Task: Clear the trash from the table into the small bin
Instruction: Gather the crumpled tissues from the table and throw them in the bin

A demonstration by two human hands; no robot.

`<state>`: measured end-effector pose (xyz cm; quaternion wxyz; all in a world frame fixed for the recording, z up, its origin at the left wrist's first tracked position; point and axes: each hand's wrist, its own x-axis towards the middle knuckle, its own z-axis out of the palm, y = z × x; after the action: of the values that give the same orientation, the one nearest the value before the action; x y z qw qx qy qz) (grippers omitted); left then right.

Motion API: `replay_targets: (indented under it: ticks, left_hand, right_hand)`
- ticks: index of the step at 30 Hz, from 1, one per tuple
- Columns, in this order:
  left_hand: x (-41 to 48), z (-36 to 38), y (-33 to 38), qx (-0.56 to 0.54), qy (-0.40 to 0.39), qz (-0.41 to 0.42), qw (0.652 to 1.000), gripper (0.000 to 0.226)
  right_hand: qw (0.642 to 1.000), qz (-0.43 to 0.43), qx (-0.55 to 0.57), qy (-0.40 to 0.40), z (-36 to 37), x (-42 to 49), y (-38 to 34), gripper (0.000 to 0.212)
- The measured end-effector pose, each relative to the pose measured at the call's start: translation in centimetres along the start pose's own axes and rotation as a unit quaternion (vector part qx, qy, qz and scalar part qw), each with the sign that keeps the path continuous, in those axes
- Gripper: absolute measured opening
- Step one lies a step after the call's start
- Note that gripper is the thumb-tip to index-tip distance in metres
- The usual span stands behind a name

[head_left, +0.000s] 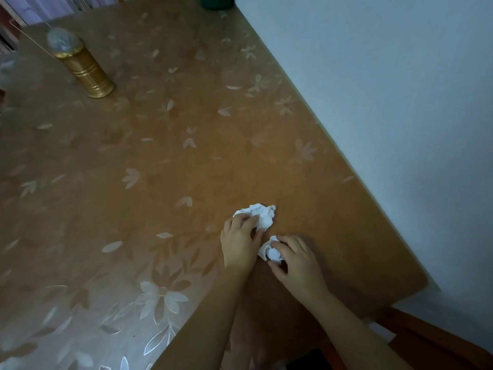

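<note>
A: What's worn on the arms?
B: Nothing; both forearms are bare up to the frame edge.
A: Rings, a watch?
B: None on the left hand (240, 244) or right hand (296, 260).

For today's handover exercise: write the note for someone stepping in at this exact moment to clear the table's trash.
Left hand: fingers closed over the larger paper wad, on the table.
Right hand: grip closing on the smaller paper wad, also on the table.
Teal container at the far edge may be the small bin; only its base shows.
Done: nothing binned yet that can be seen.
Left: lift both wads and drop them in.
</note>
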<state>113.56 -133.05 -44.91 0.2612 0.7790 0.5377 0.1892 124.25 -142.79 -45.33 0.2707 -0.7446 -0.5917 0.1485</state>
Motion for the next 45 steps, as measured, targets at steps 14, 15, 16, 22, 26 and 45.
replay_targets:
  ticks: [14,15,16,22,26,45]
  left_hand:
    - [0.0,0.3,0.7,-0.029,0.023,-0.054,0.998,0.016]
    - [-0.1,0.2,0.7,-0.031,0.016,-0.057,0.998,0.016]
    - [-0.2,0.1,0.8,-0.032,0.006,-0.061,0.998,0.016]
    - [-1.3,-1.3,1.3,-0.074,-0.005,-0.102,0.992,0.006]
    - [-2.1,-2.6,1.7,-0.099,0.027,-0.113,0.988,0.003]
    - [-9.2,-12.5,5.0,-0.185,0.143,-0.118,0.965,0.009]
  right_hand:
    - [0.999,0.012,-0.004,0.032,0.0,-0.4,1.0,0.023]
    - [0.999,0.013,-0.003,0.031,0.0,-0.3,1.1,0.022]
    - [0.999,0.016,-0.004,0.029,0.0,-0.4,1.1,0.021]
    - [0.998,0.042,0.026,0.027,-0.4,-0.4,1.3,0.015]
    - [0.995,0.059,0.060,0.045,-1.2,-0.1,0.9,0.011]
    - [0.978,-0.058,0.125,0.157,-9.4,-0.1,-6.9,0.018]
